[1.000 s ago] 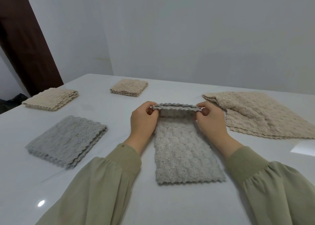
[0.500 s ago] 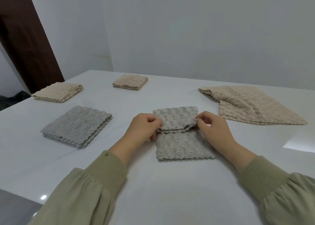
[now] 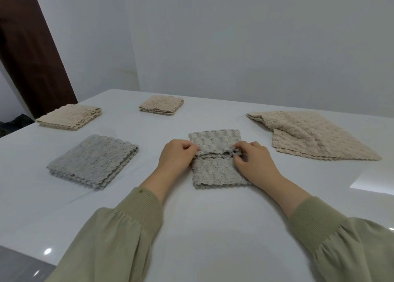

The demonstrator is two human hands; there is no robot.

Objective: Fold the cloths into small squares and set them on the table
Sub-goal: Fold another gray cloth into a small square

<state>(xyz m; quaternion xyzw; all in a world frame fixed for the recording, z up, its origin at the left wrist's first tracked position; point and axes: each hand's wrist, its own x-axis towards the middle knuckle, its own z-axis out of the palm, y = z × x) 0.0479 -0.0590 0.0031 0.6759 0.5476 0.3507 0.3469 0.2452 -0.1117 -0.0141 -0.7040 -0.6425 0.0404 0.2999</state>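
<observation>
Your left fingers [image 3: 191, 147] and right fingers [image 3: 238, 152] are curled. Each set pinches one end of the turned-over edge of the grey cloth [image 3: 220, 171]. Left hand [image 3: 177, 157] has the left end and right hand [image 3: 254, 164] the right end, which keeps that edge straight and level across.

The cloth lies on the table [image 3: 213, 228] right in front of you. It's a narrow strip with its far half doubled back toward you. The pinched edge sits about midway down and hasn't met the near edge yet.

My read is that you're mid-fold, bringing the far edge to the near edge to make the square. Gripping both ends probably stops the thick, fluffy layers from sliding or skewing.

To your left is a grey square [image 3: 93, 160], already folded and lying flat. Behind it is a beige square [image 3: 70, 117], and a second beige square [image 3: 162, 105] is further back. All three are spaced apart and look like finished pieces.

On the right is a beige cloth [image 3: 309, 136], larger and loosely doubled with one corner flopped over. It's likely next in line.
</observation>
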